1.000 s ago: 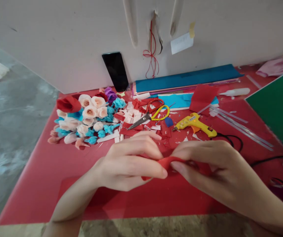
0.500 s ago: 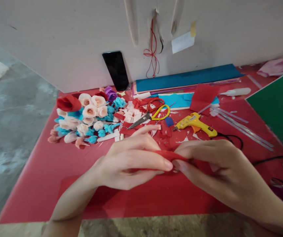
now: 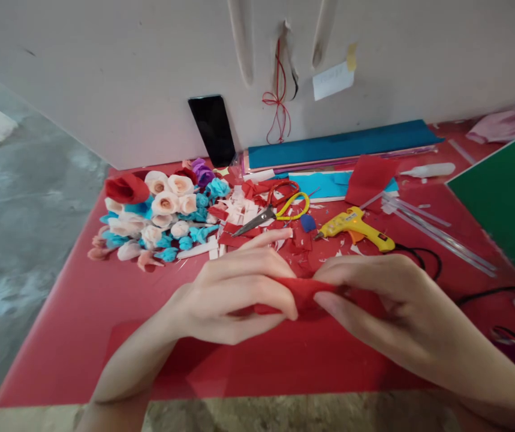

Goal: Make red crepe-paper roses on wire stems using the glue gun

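Between my hands, low over the table, is a piece of red crepe paper [image 3: 306, 295]. My left hand [image 3: 234, 300] pinches its left part between thumb and fingers, with one finger stretched out above. On the other side my right hand [image 3: 374, 294] grips the paper between thumb and forefinger. Much of the paper is covered by my fingers. Just beyond them lie scissors [image 3: 279, 210] with one red and one yellow handle, and a yellow glue gun [image 3: 356, 228] with its nozzle towards the left.
Paper flowers [image 3: 158, 210] are heaped at the left. A phone [image 3: 213, 129] leans on the pale wall. Blue paper sheets [image 3: 342, 144], clear glue sticks [image 3: 441, 234] and a white bottle [image 3: 430, 170] lie at the back. A green board [image 3: 509, 198] stands at the right.
My left thumb and forefinger have drawn back a little to the left from my right fingertips. More of the red paper shows between the hands.
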`<action>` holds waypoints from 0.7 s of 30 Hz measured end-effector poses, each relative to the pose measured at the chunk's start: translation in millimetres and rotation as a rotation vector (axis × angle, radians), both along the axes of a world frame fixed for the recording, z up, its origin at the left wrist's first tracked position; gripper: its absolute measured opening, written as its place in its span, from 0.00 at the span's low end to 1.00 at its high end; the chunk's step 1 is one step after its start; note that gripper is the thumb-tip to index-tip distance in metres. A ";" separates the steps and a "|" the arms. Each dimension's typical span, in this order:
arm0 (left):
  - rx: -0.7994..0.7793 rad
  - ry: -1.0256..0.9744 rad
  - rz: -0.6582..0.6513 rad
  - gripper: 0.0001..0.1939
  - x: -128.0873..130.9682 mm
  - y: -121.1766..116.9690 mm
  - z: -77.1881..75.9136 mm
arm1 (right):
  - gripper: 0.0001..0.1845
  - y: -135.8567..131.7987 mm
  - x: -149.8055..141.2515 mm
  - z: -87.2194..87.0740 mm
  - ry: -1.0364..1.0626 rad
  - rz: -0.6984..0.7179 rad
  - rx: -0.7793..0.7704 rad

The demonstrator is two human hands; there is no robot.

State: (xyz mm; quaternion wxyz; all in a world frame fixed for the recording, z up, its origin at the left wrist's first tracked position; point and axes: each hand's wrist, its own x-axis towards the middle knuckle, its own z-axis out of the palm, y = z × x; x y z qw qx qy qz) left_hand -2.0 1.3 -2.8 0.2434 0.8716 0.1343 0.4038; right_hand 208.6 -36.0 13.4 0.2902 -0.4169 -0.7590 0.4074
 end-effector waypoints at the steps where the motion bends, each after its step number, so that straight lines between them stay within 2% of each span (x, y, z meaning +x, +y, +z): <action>1: -0.003 -0.001 0.000 0.08 -0.2 0.0 0.3 | 0.02 -0.8 0.7 0.3 -0.004 0.000 0.022; 3: -0.008 -0.008 0.004 0.09 -0.8 0.1 0.2 | 0.11 -3.1 2.2 0.5 -0.050 -0.001 0.074; 5: -0.015 -0.027 -0.001 0.09 -1.2 0.2 -0.5 | 0.14 -5.5 2.7 -0.3 -0.115 -0.013 0.151; 10: -0.086 -0.052 0.031 0.09 0.0 -2.0 -0.5 | 0.09 -8.4 -3.3 -7.0 -0.196 -0.106 0.432; 13: -0.150 -0.050 0.084 0.10 1.5 -5.5 0.5 | 0.08 -7.3 -6.9 -9.8 -0.211 -0.151 0.548; 16: -0.176 -0.049 0.122 0.10 2.5 -8.5 0.5 | 0.06 -6.1 -7.2 -10.2 -0.212 -0.162 0.601; 21: -0.207 -0.067 0.131 0.10 2.9 -7.9 -2.7 | 0.05 -7.0 -5.2 -8.1 -0.190 -0.161 0.604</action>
